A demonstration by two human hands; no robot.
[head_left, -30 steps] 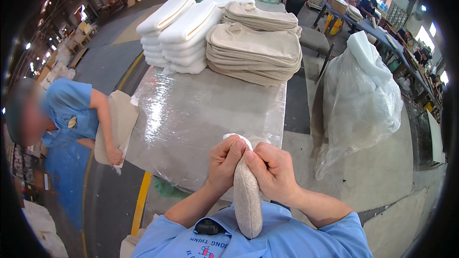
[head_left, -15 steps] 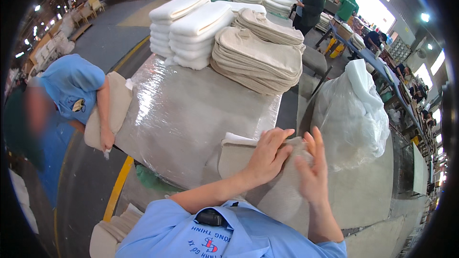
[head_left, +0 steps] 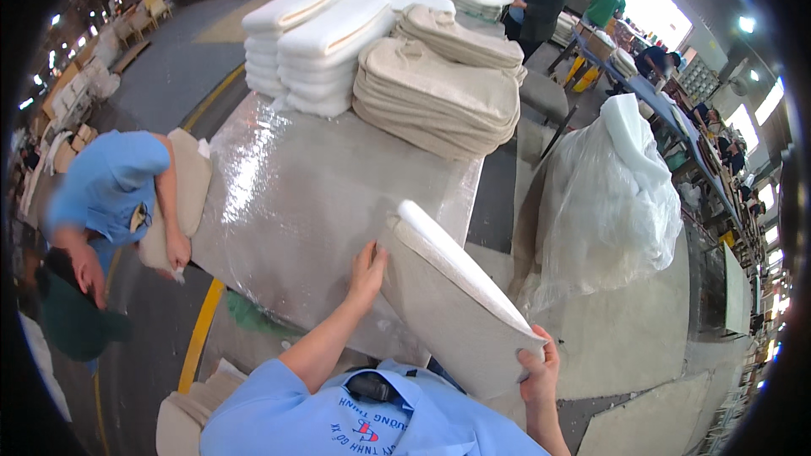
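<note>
A beige fabric cushion cover (head_left: 460,317) with a white pad (head_left: 460,253) showing along its open edge is held up at a slant before my chest. My right hand (head_left: 539,369) grips its lower right corner, thumb on the near face. At the opposite end, my left hand (head_left: 367,275) holds the left edge, some of its fingers hidden behind the fabric. Beyond the cushion lies the plastic-wrapped table top (head_left: 329,177).
White pads (head_left: 312,51) and beige covers (head_left: 439,97) are stacked at the table's far end. A large clear plastic bag (head_left: 608,203) stands to the right. At the left, a co-worker in blue (head_left: 127,186) bends over another beige cushion (head_left: 179,203). More beige pieces (head_left: 190,409) lie lower left.
My hands have moved apart from the cushion's top edge to its two ends. The cushion is now raised and tilted, with more white pad showing. The co-worker's head has bent lower.
</note>
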